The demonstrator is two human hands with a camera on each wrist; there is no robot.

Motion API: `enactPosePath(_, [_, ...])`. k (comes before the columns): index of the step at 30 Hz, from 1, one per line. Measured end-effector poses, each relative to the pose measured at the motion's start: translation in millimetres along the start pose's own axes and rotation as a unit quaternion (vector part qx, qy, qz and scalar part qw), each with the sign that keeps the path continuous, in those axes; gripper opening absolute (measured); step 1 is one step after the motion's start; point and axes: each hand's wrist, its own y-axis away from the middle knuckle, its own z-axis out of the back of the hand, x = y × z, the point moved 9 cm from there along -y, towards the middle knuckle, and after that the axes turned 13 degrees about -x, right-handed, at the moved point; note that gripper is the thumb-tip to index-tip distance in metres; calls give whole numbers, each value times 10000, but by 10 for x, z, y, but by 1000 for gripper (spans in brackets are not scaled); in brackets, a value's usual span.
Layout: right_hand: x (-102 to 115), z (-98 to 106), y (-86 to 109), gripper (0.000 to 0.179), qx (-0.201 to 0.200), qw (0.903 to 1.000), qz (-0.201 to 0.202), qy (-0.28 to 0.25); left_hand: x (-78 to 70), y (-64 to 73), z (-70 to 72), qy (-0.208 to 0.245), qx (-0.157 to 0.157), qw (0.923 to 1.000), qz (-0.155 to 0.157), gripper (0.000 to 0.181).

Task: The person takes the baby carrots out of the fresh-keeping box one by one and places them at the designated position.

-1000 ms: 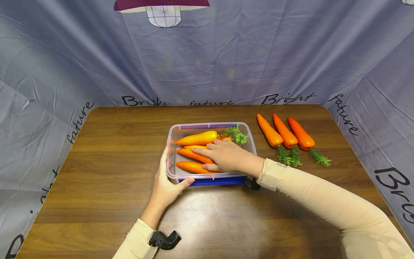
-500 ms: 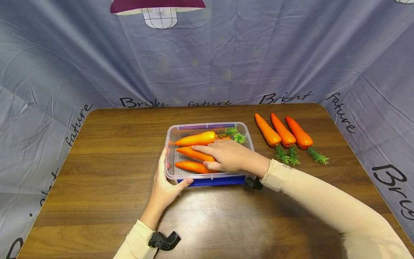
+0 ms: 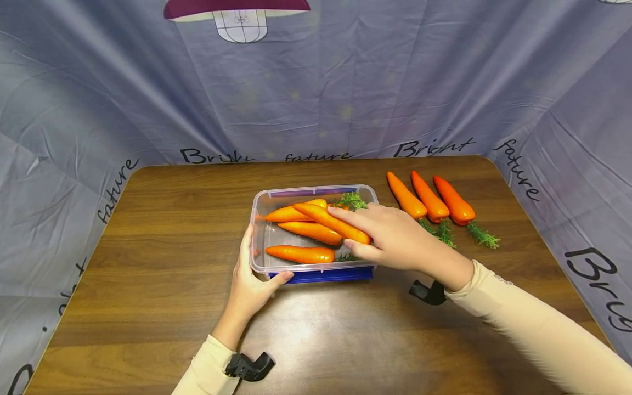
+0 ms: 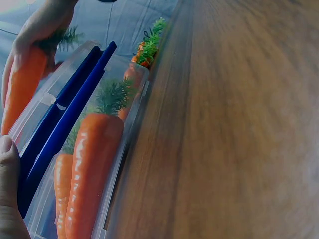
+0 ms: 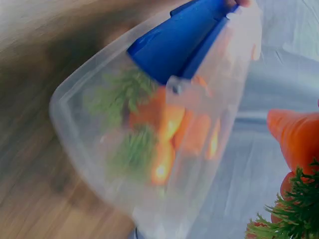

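Orange carrot [image 3: 332, 221] pinched in right hand [image 3: 397, 237]; just raised, so seemingly freed from other carrots [image 3: 301, 254] in box [image 3: 308, 268] below grip. Box corner held by left hand [image 3: 253, 286], left of grip; three carrots [image 3: 430, 198] seen on table [image 3: 163, 236] beyond grip.

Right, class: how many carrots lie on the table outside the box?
3, in a row right of the box: the nearest carrot, the middle carrot, the farthest carrot.

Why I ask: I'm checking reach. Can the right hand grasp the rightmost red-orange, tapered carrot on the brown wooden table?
Probably not: the right hand holds another tapered orange carrot, though the rightmost carrot looks unobstructed.
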Motion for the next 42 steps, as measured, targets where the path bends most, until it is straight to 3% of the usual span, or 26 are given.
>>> enactPosePath(8, [-436, 463, 499, 64, -591, 9935, -935, 268, -22, 1, -13, 30, 44, 10000, -52, 123])
enactPosePath(13, [-837, 711, 877, 64, -760, 9800, -1736, 609, -31, -3, -3, 2, 26, 10000, -55, 124])
enactPosePath(18, [-1320, 838, 1294, 63, -625, 9626, -2420, 1043, -27, -6, 4, 17, 38, 10000, -54, 124])
enactPosePath(22, [-1718, 826, 1564, 63, -276, 9509, -2826, 1230, -26, -13, 22, -17, -2, 9999, -117, 124])
enactPosePath(30, [-2275, 672, 1966, 64, 335, 9324, -3479, 916, -14, -18, 24, 15, -7, 10000, 28, 124])
enactPosePath(37, [-2534, 453, 2151, 65, 980, 9261, -3600, 564, 1, -6, 19, -6, 8, 9999, 104, 124])
enactPosePath(42, [-2610, 362, 2163, 67, 1133, 9257, -3595, 304, -5, 1, 8, 39, 28, 10000, 73, 123])
